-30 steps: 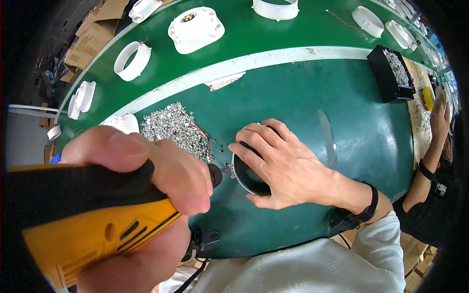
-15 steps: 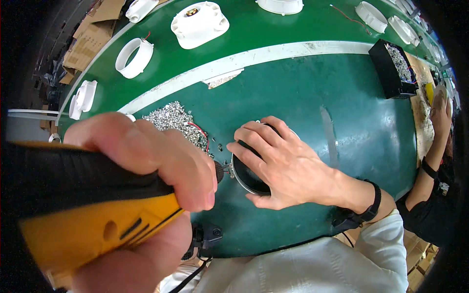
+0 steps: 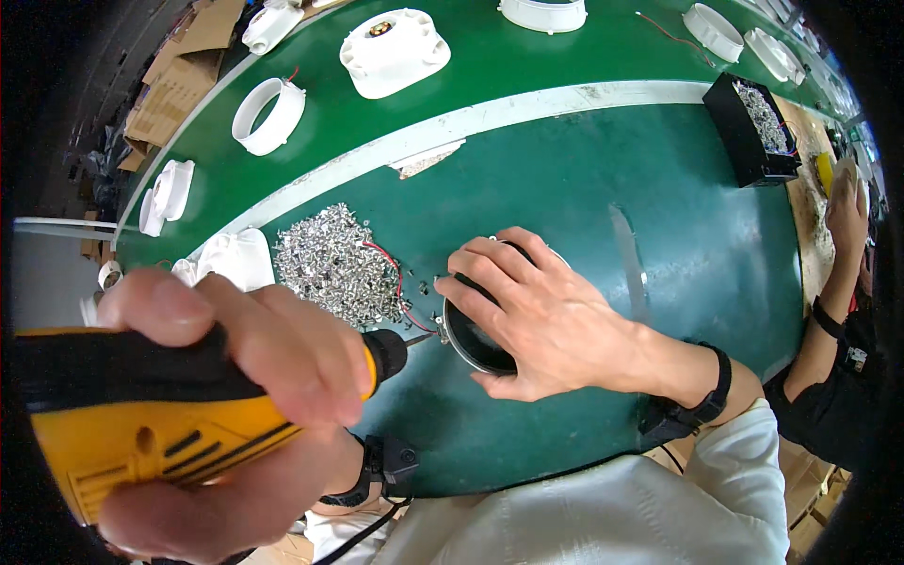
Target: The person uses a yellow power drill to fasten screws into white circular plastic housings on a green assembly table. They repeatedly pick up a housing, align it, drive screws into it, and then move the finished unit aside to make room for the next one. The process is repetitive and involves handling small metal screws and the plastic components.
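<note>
A yellow and black power screwdriver [image 3: 174,414] lies in my left hand [image 3: 273,377], whose fingers are wrapped round its body. Its thin bit points right and reaches a small metal lug on the rim of a round housing [image 3: 459,350]. That housing has a dark inside and a pale rim, and a red wire [image 3: 399,282] runs to its left side. My right hand [image 3: 551,315] spreads over the top of the housing, fingers bent over its far edge and thumb at the near side. The palm hides much of it. Left of the housing lies a heap of small silver screws [image 3: 334,264].
White plastic parts [image 3: 235,259] sit beyond my left hand. Past a white ledge [image 3: 527,102], a green belt or surface carries white rings [image 3: 268,117] and housings [image 3: 395,54]. A black bin [image 3: 750,132] of screws stands far right, near another person's arm [image 3: 838,273]. Cardboard boxes [image 3: 174,94] are at far left.
My left hand and the screwdriver have drawn back to the lower left, uncovering the bit, more of the screw heap and the white parts. My right hand stays on the housing.
</note>
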